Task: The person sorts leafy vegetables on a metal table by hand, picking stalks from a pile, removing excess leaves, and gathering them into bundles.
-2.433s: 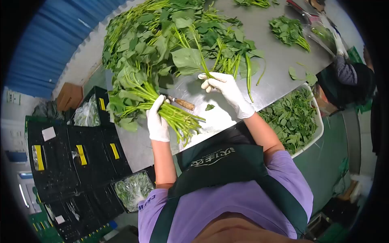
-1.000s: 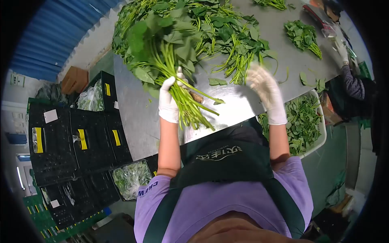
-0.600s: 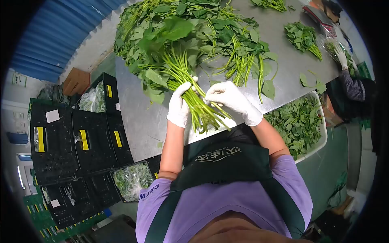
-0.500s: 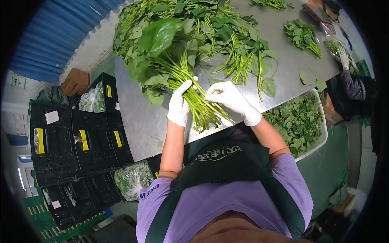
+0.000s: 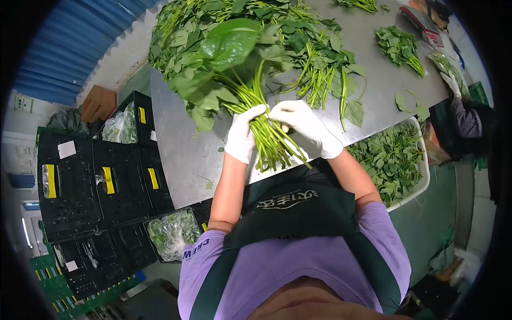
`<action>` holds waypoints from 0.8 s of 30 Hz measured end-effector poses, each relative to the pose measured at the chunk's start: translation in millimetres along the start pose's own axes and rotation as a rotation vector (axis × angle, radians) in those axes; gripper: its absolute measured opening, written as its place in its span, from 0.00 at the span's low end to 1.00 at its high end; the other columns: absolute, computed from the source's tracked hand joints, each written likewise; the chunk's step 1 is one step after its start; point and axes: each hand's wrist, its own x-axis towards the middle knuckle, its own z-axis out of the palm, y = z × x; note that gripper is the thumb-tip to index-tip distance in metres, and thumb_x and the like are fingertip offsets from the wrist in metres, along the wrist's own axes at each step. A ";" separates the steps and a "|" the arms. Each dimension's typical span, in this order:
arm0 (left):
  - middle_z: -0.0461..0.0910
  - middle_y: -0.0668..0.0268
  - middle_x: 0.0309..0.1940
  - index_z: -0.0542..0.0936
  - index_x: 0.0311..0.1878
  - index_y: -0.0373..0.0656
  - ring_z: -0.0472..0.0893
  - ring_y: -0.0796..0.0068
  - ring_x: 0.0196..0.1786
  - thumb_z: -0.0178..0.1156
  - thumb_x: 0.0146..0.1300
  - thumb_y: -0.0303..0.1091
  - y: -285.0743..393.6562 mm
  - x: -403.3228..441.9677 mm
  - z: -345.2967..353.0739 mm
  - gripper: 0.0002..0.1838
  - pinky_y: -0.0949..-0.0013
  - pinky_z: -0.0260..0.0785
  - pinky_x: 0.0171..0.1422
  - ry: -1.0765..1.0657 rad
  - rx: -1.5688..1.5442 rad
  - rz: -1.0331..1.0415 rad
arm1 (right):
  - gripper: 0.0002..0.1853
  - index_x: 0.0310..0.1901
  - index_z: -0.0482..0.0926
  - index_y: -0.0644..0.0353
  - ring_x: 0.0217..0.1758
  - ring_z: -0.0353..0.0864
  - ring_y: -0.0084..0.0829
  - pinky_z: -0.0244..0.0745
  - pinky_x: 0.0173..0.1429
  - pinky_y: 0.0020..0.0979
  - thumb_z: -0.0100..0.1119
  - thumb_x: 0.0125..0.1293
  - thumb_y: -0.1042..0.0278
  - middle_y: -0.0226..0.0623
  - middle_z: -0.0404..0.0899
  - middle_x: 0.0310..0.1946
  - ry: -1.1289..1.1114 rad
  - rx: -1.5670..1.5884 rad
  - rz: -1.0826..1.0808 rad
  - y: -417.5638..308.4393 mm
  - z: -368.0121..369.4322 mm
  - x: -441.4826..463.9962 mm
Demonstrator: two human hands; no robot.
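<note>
Both my hands wear white gloves and meet at a bunch of leafy green stems above the metal table. My left hand is wrapped round the stems from the left. On the right side of the same stems, my right hand has its fingers closed against them. The leaves of the bunch fan out beyond my hands, and the cut ends point down toward my apron. Behind it lies a large pile of leafy stems.
A white basket of greens stands at the table's right edge. Near the far right lies a small bunch. A co-worker's gloved hand touches a bagged bunch. Black crates are stacked at left.
My right hand, earlier apart from the bunch over the table, has come in to its stems. The bunch has turned more upright. The co-worker's hand has moved slightly down along the bag.
</note>
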 end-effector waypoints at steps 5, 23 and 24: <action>0.80 0.64 0.29 0.79 0.36 0.35 0.79 0.73 0.32 0.61 0.52 0.25 1.3 -3.0 10.7 0.07 0.73 0.74 0.39 0.013 0.050 0.029 | 0.07 0.29 0.79 0.64 0.22 0.69 0.13 0.61 0.26 0.16 0.61 0.57 0.69 0.25 0.74 0.19 0.044 -0.038 -0.130 7.3 0.0 1.0; 0.78 0.67 0.27 0.79 0.34 0.37 0.77 0.77 0.29 0.61 0.52 0.27 2.9 -5.5 33.8 0.06 0.74 0.71 0.36 0.002 -0.089 -0.009 | 0.39 0.66 0.50 0.67 0.56 0.70 0.31 0.65 0.60 0.30 0.60 0.60 0.60 0.44 0.66 0.57 -0.011 0.322 -0.019 17.8 -28.1 -17.9; 0.78 0.67 0.26 0.79 0.34 0.37 0.77 0.77 0.29 0.62 0.52 0.26 1.3 -12.7 42.3 0.06 0.74 0.71 0.36 0.006 -0.108 0.013 | 0.39 0.66 0.50 0.66 0.59 0.67 0.30 0.62 0.62 0.29 0.61 0.59 0.64 0.42 0.66 0.57 -0.057 0.214 -0.065 29.4 -14.6 -13.3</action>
